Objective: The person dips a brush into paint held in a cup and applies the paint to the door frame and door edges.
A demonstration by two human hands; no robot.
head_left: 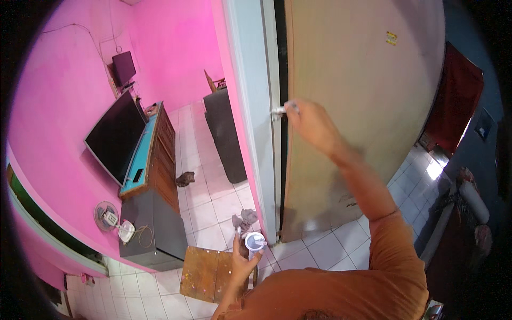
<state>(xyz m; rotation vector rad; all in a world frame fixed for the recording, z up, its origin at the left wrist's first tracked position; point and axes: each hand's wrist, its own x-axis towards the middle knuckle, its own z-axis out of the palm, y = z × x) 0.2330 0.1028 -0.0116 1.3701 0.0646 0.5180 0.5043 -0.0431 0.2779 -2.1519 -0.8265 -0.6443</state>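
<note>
Left hand (pixel 242 264) grip closed round small white cup (pixel 254 242), contents unclear; right hand (pixel 312 125) pinches metal door latch (pixel 280 111).

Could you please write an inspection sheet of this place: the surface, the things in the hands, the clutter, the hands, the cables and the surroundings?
Surface: white tiled floor; a paint-spotted wooden stool stands on it.
Job's things: small white tub in the left hand; small silvery item, too small to name, held at the door latch on the door edge.
Clutter: grey rag by the door frame; dark bundle on the floor.
Hands: left hand grips the tub; right hand raised at the latch, pinching the item.
Cables: a thin wire on the pink wall; a cord beside the cabinet.
Surroundings: television on a wooden cabinet, dark sofa, small fan.
</note>
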